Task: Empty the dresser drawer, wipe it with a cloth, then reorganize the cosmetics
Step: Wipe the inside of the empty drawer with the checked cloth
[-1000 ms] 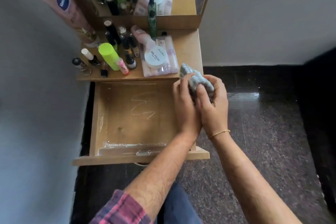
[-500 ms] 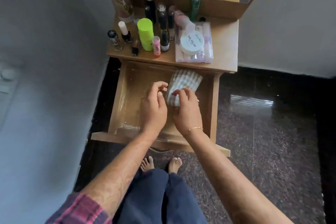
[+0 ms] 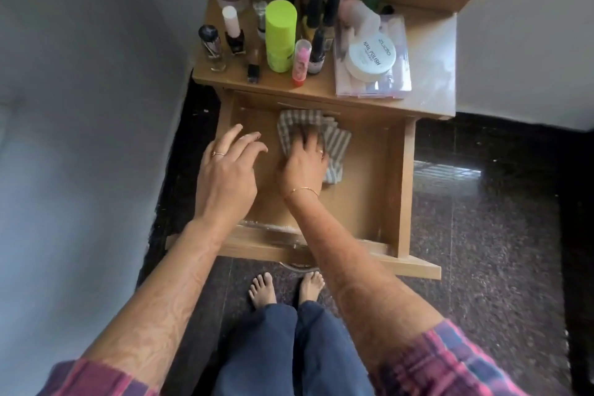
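The wooden drawer (image 3: 397,177) is pulled out below the dresser top (image 3: 430,80), with only the cloth inside. A grey striped cloth (image 3: 337,138) lies flat on the drawer floor near the back. My right hand (image 3: 303,161) presses down on the cloth with spread fingers. My left hand (image 3: 228,170) hovers over the drawer's left side, fingers relaxed and holding nothing. On the dresser top stand cosmetics: a lime-green bottle (image 3: 280,35), a pink tube (image 3: 301,63), several nail polish bottles (image 3: 210,45) and a white nail polish remover jar (image 3: 371,56) on a clear pouch (image 3: 398,80).
A grey wall (image 3: 80,106) runs along the left, close to the drawer. Dark speckled floor (image 3: 498,251) lies to the right and below. My bare feet (image 3: 284,291) stand just in front of the drawer's front panel (image 3: 414,267).
Both hands carried the bunched cloth from the dresser's right edge down into the drawer. The cloth now lies spread under my right hand, and my left hand has let go and moved left.
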### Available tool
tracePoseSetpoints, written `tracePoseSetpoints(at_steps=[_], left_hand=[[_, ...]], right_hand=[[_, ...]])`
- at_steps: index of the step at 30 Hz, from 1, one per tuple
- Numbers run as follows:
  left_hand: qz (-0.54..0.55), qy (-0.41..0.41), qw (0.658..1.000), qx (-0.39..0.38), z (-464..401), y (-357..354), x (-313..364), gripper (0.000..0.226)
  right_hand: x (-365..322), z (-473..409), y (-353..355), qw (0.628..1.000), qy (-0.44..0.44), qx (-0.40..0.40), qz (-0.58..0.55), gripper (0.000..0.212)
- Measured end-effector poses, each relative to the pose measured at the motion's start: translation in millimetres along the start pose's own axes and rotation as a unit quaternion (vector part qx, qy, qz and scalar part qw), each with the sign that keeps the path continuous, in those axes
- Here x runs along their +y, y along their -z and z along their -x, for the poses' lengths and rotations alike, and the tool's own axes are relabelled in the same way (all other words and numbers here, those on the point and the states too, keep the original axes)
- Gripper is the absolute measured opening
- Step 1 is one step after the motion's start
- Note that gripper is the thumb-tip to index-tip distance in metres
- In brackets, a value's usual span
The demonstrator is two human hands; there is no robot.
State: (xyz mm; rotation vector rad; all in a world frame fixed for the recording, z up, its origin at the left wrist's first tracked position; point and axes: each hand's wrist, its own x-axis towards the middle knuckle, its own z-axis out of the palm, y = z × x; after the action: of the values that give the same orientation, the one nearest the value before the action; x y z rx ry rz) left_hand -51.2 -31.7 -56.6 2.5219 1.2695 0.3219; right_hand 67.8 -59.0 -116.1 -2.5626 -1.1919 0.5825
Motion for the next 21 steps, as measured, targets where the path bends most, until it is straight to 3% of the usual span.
tracePoseSetpoints(at_steps=[3,8,10,13,14,17,19,21], left_hand=[[-0.003,0.011,1.000,-0.007,0.8,1.1,-9.4,0.037],[0.014,0.038,0.999,-0.009,5.8,-5.9,-20.5,0.050],[0.038,0.057,0.998,-0.012,9.9,-11.7,-24.9,0.060],[0.106,0.100,0.989,-0.036,13.8,-13.7,-26.8,0.077],[0.127,0.104,0.986,-0.040,13.5,-12.5,-26.7,0.079],[0.178,0.121,0.976,-0.035,12.5,-5.7,-25.4,0.069],[0.232,0.138,0.963,-0.027,12.3,-4.9,-26.4,0.059],[0.310,0.172,0.935,-0.020,11.9,-5.9,-27.8,0.054]], right_hand=[[-22.7,16.7,-14.3,0.983,0.174,-0.056,0.026,0.049],[23.4,29.1,24.6,0.926,0.340,-0.134,0.090,0.042],[45.7,15.1,41.1,0.943,0.294,-0.119,0.099,0.047],[39.9,-16.4,45.8,0.993,0.069,-0.075,0.060,0.069],[27.2,-19.9,42.6,0.995,0.041,-0.077,0.044,0.074],[-19.0,-9.7,20.8,0.992,0.065,-0.101,-0.032,0.072],[-47.7,-1.9,11.3,0.970,0.006,-0.103,-0.222,0.063],[-70.4,-2.5,10.5,0.891,-0.099,-0.108,-0.430,0.055]])
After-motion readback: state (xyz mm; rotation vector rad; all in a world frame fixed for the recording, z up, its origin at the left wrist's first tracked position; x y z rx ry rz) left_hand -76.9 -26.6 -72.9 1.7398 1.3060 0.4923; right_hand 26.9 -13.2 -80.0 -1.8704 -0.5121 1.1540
